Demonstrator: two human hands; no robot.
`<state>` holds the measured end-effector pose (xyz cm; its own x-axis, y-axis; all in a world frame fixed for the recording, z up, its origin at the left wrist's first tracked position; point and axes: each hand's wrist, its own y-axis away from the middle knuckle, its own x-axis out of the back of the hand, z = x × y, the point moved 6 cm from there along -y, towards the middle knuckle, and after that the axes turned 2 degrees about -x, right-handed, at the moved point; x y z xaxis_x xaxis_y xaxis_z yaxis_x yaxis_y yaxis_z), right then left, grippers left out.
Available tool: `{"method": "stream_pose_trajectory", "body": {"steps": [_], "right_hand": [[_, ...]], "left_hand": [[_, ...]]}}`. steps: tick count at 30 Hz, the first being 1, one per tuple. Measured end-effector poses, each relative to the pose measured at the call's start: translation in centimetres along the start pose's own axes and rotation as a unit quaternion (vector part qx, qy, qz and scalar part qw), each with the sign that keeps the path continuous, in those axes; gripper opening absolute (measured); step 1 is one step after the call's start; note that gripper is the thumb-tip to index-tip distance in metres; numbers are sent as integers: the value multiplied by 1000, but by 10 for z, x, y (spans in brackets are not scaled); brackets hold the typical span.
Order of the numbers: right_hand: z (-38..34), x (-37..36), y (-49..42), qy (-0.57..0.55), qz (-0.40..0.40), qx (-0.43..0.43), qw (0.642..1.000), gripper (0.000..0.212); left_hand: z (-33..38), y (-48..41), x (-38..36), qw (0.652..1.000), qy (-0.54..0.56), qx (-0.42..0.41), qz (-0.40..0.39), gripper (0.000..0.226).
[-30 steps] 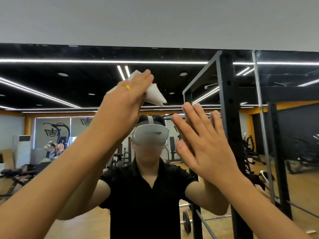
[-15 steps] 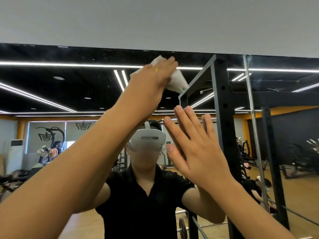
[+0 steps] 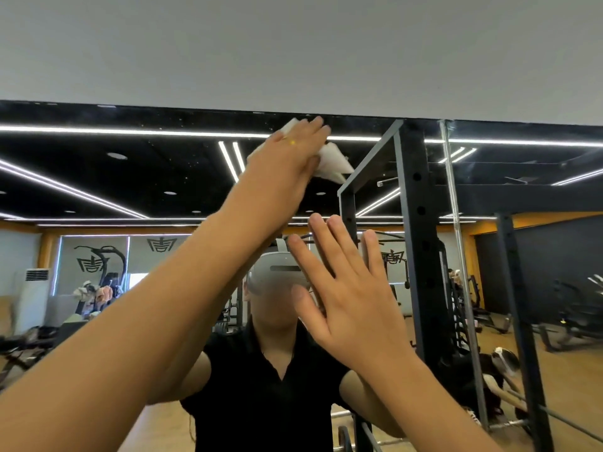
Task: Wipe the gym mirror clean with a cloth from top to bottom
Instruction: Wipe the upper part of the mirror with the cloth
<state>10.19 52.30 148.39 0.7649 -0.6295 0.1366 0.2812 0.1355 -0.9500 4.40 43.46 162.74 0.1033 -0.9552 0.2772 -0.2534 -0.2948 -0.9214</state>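
The gym mirror (image 3: 130, 177) fills the wall in front of me, and small specks show on its dark upper part. My left hand (image 3: 287, 158) is raised to the mirror's top edge. Its straight fingers press a white cloth (image 3: 332, 163) flat against the glass. Part of the cloth sticks out to the right of the palm; the rest is hidden under the hand. My right hand (image 3: 352, 301) rests lower down, flat on the glass with its fingers spread, and holds nothing.
A plain grey wall (image 3: 293, 53) runs above the mirror. A vertical seam (image 3: 452, 223) joins this panel to another panel on the right. The glass reflects me, a black power rack (image 3: 414, 223) and gym machines on a wooden floor.
My left hand has slid the cloth up and to the right, from mid-height on the glass to the top edge. My right hand stays flat on the mirror.
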Motion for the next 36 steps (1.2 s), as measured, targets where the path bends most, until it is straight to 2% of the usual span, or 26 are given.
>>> {"method": "stream_pose_trajectory", "body": {"steps": [3, 8, 13, 18, 22, 27, 36], "right_hand": [[1, 0, 1, 4, 4, 2, 1000, 60], [2, -1, 1, 1, 5, 8, 1000, 60], [3, -1, 2, -8, 2, 10, 1000, 59], [3, 1, 1, -13, -1, 11, 1000, 58], [1, 2, 1, -7, -2, 2, 1000, 57], [2, 4, 1, -27, 4, 5, 1000, 56], [16, 18, -1, -60, -31, 13, 998, 59]], "left_hand": [[7, -12, -5, 1000, -11, -14, -16, 53], [-3, 28, -8, 999, -7, -52, 1, 58], [-24, 70, -9, 998, 20, -26, 48, 54], [-20, 70, -8, 997, 5, -4, 82, 48], [11, 30, -7, 1000, -6, -14, 6, 51], [42, -21, -21, 994, -32, -79, -74, 58], [-11, 39, -15, 997, 3, -70, -30, 50]]}}
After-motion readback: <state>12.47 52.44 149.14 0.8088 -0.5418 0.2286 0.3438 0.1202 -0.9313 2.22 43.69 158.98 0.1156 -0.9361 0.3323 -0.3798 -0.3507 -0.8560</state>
